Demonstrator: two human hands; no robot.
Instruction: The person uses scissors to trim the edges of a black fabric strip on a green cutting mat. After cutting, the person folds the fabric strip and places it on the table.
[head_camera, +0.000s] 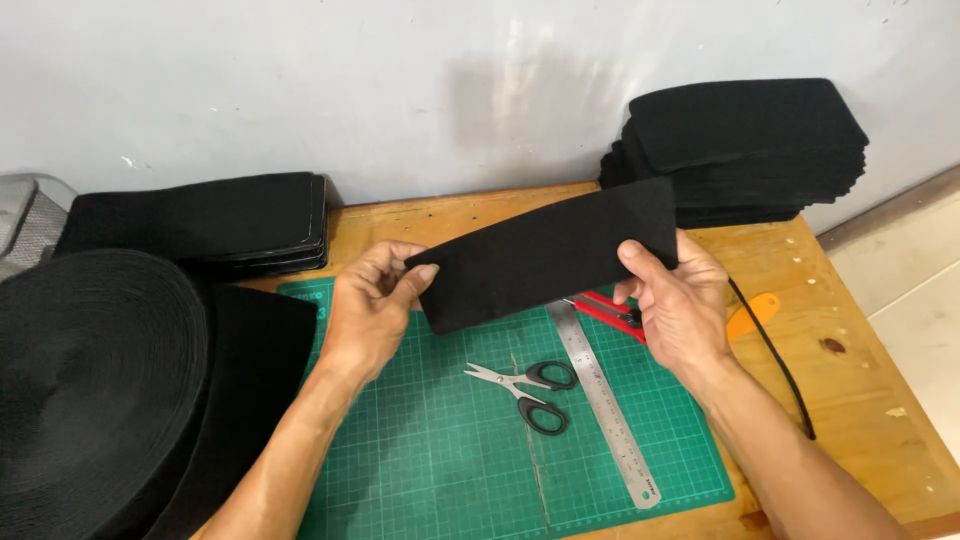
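Left hand (375, 305) and right hand (675, 300) each pinch one end of a black strip (545, 255) above the green mat (450, 440)

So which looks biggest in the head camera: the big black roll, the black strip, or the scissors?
1. Big black fabric roll, though it is nearest the camera.
2. Black rectangular fabric strip.
3. Black-handled steel scissors.

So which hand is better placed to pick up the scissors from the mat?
Probably the right hand: the scissors lie on the green cutting mat with their black handles toward it. Both hands grip the black fabric piece; the left hand sits farther off.
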